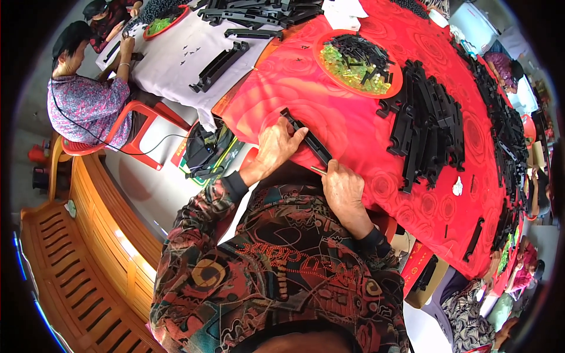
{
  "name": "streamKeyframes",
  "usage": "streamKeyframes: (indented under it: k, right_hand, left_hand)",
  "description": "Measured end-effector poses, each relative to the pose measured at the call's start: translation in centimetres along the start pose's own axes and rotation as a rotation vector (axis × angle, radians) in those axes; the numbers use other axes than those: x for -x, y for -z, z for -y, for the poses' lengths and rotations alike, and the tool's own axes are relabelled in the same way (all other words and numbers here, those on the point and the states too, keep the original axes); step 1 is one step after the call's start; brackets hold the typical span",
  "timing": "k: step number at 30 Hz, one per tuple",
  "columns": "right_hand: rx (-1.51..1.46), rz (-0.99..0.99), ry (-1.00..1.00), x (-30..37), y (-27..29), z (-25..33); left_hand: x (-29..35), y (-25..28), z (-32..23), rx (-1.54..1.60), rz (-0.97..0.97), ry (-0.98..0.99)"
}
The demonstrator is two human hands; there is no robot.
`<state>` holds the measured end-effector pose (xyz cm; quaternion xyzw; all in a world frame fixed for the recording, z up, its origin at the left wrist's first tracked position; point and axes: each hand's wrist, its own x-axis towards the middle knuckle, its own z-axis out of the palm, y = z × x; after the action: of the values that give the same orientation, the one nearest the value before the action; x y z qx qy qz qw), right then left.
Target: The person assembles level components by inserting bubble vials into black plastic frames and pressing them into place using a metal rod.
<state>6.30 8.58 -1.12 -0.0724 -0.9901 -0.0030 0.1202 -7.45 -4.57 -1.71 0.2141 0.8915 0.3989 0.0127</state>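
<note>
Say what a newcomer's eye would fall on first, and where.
The bright red tablecloth, across the middle and right, probably comes first. On it, a heap of black parts lies right of an orange bowl of small pieces. At the near edge, the left hand grips a long black part, the right hand at its lower end.

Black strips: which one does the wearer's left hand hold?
The single strip slanting between left hand and right hand; the heaped strips to its right lie unheld on red cloth.
</note>
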Motion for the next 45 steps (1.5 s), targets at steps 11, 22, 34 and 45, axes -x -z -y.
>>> streamKeyframes:
  k: [11, 22, 34, 45]
  right_hand:
    - [-0.894, -0.108, -0.317, -0.1, 0.5, -5.7]
    - [-0.251, -0.101, -0.152, -5.0, -3.2, -6.4]
    - [-0.871, -0.087, -0.164, -3.0, 0.2, -1.7]
    - [-0.723, -0.017, -0.112, -4.6, 3.6, -2.2]
  left_hand:
    - [-3.1, -2.2, 0.2, 0.002, 0.023, -0.115]
    - [-10.1, -1.7, 1.6, 0.011, -0.007, -0.198]
    - [-5.7, -0.2, -1.5, 0.121, -0.245, -0.373]
    - [-3.4, 2.6, -4.8, 0.233, -0.614, -0.535]
